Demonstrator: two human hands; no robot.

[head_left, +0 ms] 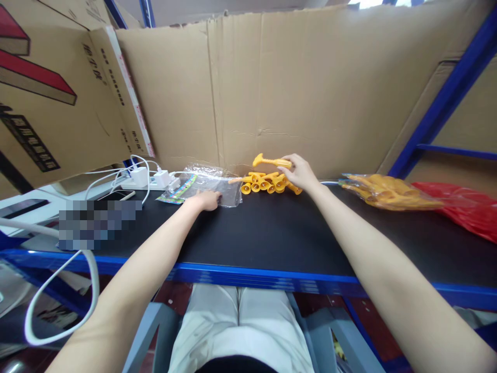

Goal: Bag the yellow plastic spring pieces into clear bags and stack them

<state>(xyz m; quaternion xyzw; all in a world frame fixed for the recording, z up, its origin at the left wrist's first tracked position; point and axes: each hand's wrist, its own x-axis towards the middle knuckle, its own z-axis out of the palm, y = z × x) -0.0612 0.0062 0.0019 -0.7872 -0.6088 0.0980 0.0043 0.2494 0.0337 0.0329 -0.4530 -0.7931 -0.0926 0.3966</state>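
Observation:
My right hand (301, 173) is raised at the back of the black tabletop (272, 233) and pinches a yellow plastic toy piece (269, 161) by one end. Just below it lies a small pile of yellow plastic toy pieces (266, 183) with round open ends. My left hand (207, 200) lies flat on the near edge of a stack of clear plastic bags (212, 184), which carry a colourful printed header (180, 189) at their left end. The two hands are about a hand's width apart.
A clear bag of yellow toys (384, 192) and a red plastic bag (462, 207) lie at the right. A white power strip with chargers and cables (145, 178) and a phone (116, 196) sit at the left. Cardboard (295, 88) walls the back; blue shelf frame (442, 103) at right.

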